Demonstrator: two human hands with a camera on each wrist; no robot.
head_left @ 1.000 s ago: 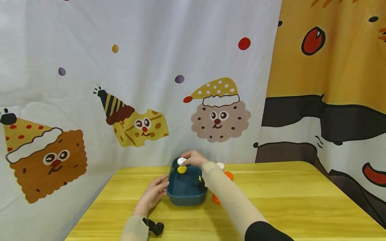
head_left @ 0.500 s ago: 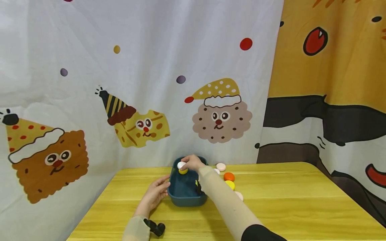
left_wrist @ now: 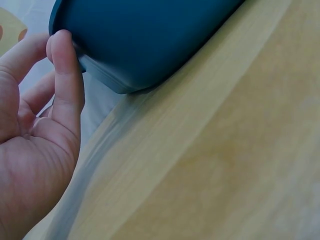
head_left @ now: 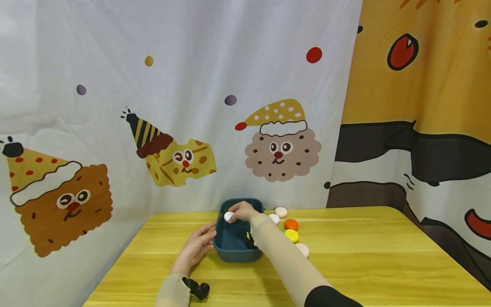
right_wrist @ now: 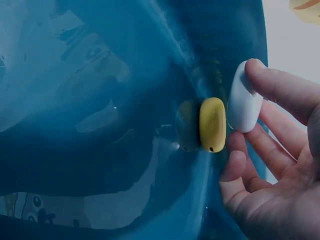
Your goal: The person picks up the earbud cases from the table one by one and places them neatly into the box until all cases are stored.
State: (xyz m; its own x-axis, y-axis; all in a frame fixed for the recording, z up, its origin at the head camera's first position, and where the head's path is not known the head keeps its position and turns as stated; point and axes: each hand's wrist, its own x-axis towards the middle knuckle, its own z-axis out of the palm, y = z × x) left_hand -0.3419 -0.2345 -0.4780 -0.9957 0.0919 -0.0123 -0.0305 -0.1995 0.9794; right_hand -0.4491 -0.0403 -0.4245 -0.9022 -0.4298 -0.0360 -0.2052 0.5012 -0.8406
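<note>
The right sleeve [head_left: 285, 258] hides much of the right side of the blue tub [head_left: 238, 256] and the edges of a white disc [head_left: 274, 218] and a pale disc [head_left: 303, 250] on the table [head_left: 364, 247]. In the head view the yellow piece [right_wrist: 212, 125] inside the tub is out of sight; the right wrist view shows it on edge, just beside the white piece [right_wrist: 245, 100] — whether the two touch, I cannot tell. Both wrist views cut the hands off at the frame edge. The right hand [head_left: 245, 211], reaching into the tub, pinches the white piece between thumb and fingertips, the lower fingers bent. The left hand [head_left: 196, 246] has its fingertips against the tub's left rim, the digits partly spread and overlapping — whether they grip it or merely rest there, I cannot tell.
</note>
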